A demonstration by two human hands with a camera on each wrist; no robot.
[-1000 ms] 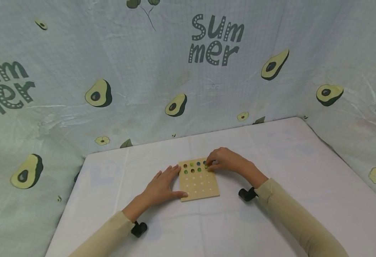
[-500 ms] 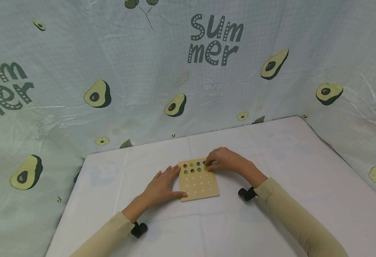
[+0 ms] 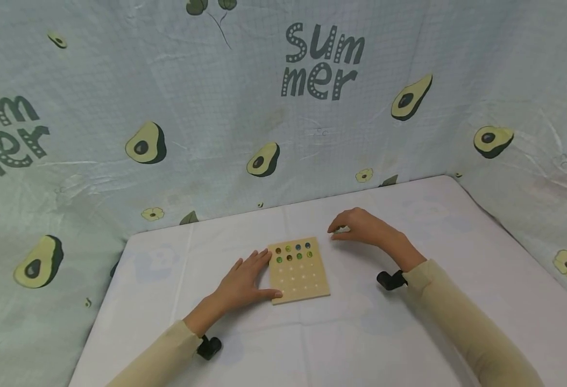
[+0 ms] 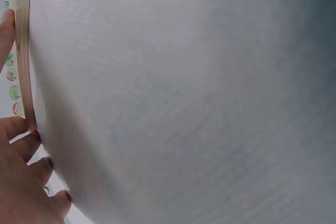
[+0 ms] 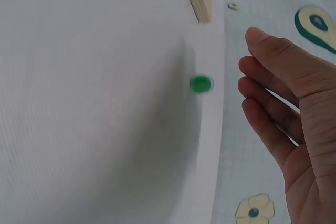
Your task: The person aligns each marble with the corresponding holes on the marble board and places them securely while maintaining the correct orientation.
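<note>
A square wooden board (image 3: 300, 294) lies on the table with two rows of coloured glass marbles (image 3: 289, 258) set in its far part. Pale hollows show in its nearer rows. My left hand (image 3: 242, 282) is spread along the board's left side, its thumb on the near corner and a forefinger at the far corner. Off the board's far right corner, my right hand (image 3: 363, 231) hovers with loosely bent fingers and thumb apart. In the right wrist view a green marble (image 5: 201, 83) shows against the white cloth, apart from the fingertips (image 5: 257, 35).
A white cloth (image 3: 283, 349) covers the table. Behind and beside it hang sheets (image 3: 206, 107) printed with avocados and lettering. A small black camera (image 3: 209, 348) is strapped at the left wrist, another black camera (image 3: 390, 280) at the right.
My right hand has left the board's far right corner and moved right and away, uncovering the marbles at the right end of both rows. The left hand stays in place.
</note>
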